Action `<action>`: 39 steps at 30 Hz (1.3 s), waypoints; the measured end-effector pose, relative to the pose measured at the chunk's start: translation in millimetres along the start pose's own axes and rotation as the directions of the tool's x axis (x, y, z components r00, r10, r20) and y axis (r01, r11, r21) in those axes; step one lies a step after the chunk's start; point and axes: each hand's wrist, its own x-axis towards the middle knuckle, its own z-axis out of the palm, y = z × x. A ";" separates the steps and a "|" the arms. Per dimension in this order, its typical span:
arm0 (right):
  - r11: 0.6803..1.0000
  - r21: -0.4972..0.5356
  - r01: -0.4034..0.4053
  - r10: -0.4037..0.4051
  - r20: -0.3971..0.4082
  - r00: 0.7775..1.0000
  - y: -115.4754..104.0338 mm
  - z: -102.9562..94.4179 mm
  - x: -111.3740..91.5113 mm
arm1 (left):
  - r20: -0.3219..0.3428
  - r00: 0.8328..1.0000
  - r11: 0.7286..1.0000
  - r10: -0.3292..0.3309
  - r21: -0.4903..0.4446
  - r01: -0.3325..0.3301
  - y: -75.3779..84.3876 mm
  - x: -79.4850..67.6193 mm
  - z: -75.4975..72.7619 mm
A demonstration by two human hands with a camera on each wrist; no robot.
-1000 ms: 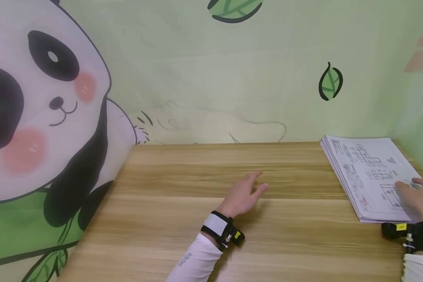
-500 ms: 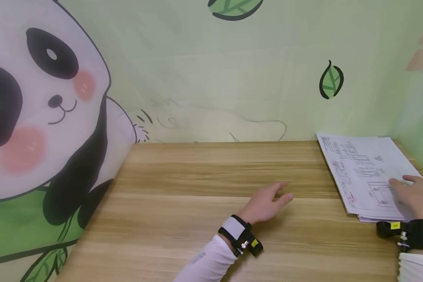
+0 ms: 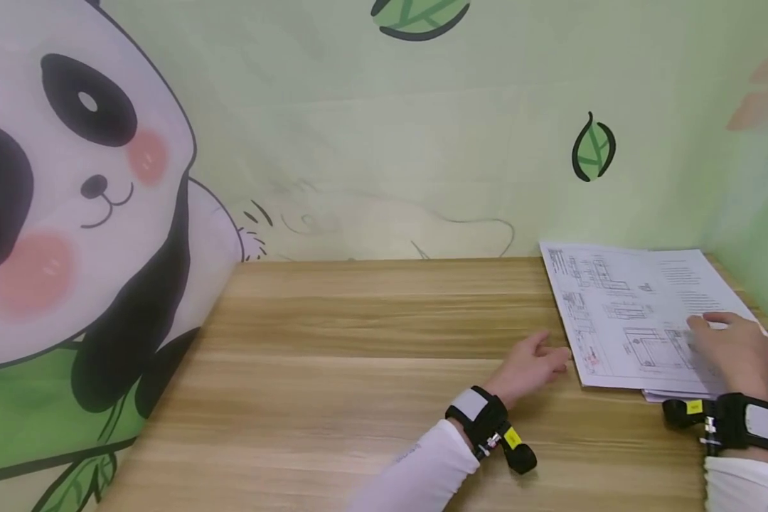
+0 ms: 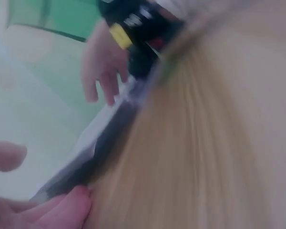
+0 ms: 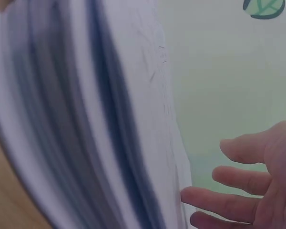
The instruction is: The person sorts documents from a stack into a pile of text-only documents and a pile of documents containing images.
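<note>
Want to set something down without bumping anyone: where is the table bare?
Mainly the wide stretch of table between the panda, the back wall and the left hand. A smaller patch lies between the sleeves, in front of the papers. Crowded: the right end, with the right hand over the papers.

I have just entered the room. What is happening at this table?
Someone's right hand is over a drawing sheet, which juts out to the left from the pile of papers under it, on a wooden table. The left hand is close to the sheet's left edge; whether it touches the paper is hard to tell. The sheet partly overlaps the pile.
</note>
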 end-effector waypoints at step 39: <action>0.860 0.477 0.181 -0.347 0.288 0.892 -99.4 54.0 -47.4 | -0.240 0.969 0.972 0.051 -0.212 -0.104 -3.0 -14.5 -81.0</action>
